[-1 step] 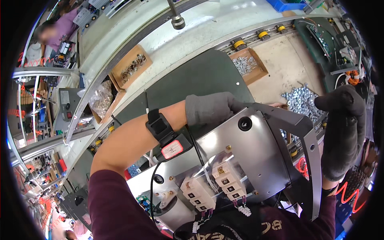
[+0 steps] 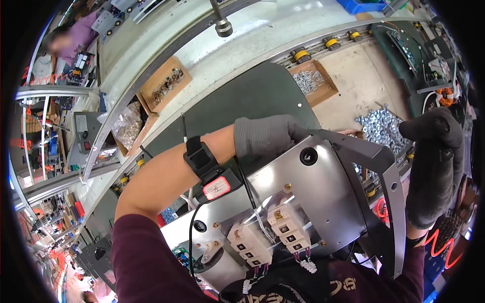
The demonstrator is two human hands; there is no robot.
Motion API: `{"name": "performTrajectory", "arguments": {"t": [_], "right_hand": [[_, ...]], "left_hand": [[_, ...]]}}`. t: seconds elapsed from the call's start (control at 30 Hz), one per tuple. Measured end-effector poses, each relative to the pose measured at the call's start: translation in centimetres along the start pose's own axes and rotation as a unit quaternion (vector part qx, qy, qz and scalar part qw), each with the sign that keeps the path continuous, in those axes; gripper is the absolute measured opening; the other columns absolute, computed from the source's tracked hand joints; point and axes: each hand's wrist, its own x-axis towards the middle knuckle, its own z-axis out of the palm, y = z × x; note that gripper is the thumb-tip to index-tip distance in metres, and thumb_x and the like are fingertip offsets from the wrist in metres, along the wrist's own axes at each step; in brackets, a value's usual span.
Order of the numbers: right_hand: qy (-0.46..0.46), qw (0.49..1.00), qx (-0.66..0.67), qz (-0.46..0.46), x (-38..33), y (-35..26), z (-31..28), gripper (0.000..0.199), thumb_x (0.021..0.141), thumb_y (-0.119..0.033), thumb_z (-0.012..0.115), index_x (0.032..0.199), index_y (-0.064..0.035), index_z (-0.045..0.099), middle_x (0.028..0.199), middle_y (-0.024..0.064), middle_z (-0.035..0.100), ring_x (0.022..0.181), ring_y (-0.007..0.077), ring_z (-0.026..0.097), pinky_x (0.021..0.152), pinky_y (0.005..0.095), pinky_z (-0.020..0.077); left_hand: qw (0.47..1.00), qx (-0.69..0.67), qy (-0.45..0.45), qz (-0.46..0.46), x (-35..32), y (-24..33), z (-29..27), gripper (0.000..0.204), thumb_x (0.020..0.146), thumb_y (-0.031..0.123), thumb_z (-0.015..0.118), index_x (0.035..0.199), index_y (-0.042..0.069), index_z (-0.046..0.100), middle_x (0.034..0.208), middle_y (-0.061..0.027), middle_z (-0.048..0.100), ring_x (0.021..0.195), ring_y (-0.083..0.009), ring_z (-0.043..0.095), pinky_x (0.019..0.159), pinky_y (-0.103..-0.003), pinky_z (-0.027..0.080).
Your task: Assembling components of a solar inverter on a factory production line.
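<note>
A silvery metal panel stands tilted in front of me, with a dark metal frame along its right side. Two white terminal blocks with thin wires, a metal cylinder and black grommets are mounted on it. My left hand, in a grey knit glove, is closed at the panel's far edge, its fingertips hidden. To the right of the frame, apart from it, my right hand in a dark glove is raised with its fingers curled; what they hold, if anything, does not show.
Loose bolts and nuts lie piled beyond the frame. A cardboard box of screws and another with brass-coloured parts sit farther off. A metal tool head hangs overhead. A red coiled hose runs by my right arm. A person works far left.
</note>
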Motion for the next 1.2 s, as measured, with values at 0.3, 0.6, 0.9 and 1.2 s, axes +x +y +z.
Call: {"name": "performTrajectory", "arguments": {"t": [0.3, 0.6, 0.9, 1.2], "right_hand": [[-0.001, 1.000, 0.028, -0.011, 0.1, 0.4, -0.8, 0.038, 0.096, -0.029, 0.041, 0.119, -0.0002, 0.050, 0.096, 0.0153, 0.058, 0.084, 0.0216, 0.057, 0.080, 0.0364, 0.0468], [0.002, 1.000, 0.029, 0.002, -0.5, 0.4, -1.0, 0.040, 0.095, -0.031, 0.042, 0.121, -0.0010, 0.050, 0.098, 0.0154, 0.058, 0.085, 0.0217, 0.057, 0.081, 0.0371, 0.0462], [0.000, 0.999, 0.017, 0.029, -0.6, 0.7, -1.1, 0.039, 0.095, -0.030, 0.043, 0.119, -0.0002, 0.049, 0.104, 0.0104, 0.054, 0.096, 0.0184, 0.051, 0.090, 0.0346, 0.0380], [0.052, 0.976, 0.145, 0.153, 0.3, 1.3, -0.4, 0.021, 0.098, -0.016, 0.034, 0.104, -0.0023, 0.049, 0.096, 0.0043, 0.050, 0.091, 0.0135, 0.048, 0.087, 0.0291, 0.0358]], "left_hand": [[0.998, 0.037, 0.043, 0.000, -0.8, 0.2, 0.2, 0.025, 0.080, 0.005, 0.064, 0.104, -0.003, 0.063, 0.087, -0.0021, 0.066, 0.077, -0.0049, 0.056, 0.070, -0.024, 0.049], [0.995, -0.086, 0.055, -0.004, -0.6, -0.4, 0.7, 0.029, 0.082, 0.008, 0.064, 0.108, -0.003, 0.061, 0.094, -0.0027, 0.066, 0.082, -0.0044, 0.057, 0.074, -0.022, 0.049], [0.999, 0.021, 0.038, 0.005, -0.2, 0.6, -0.3, 0.022, 0.082, 0.008, 0.064, 0.100, -0.002, 0.066, 0.086, -0.0032, 0.068, 0.075, -0.0047, 0.057, 0.068, -0.024, 0.049], [0.992, -0.104, 0.023, 0.070, 0.0, -0.9, 0.6, 0.023, 0.082, 0.010, 0.065, 0.101, -0.003, 0.065, 0.085, -0.0019, 0.068, 0.074, -0.0052, 0.057, 0.068, -0.024, 0.049]]}}
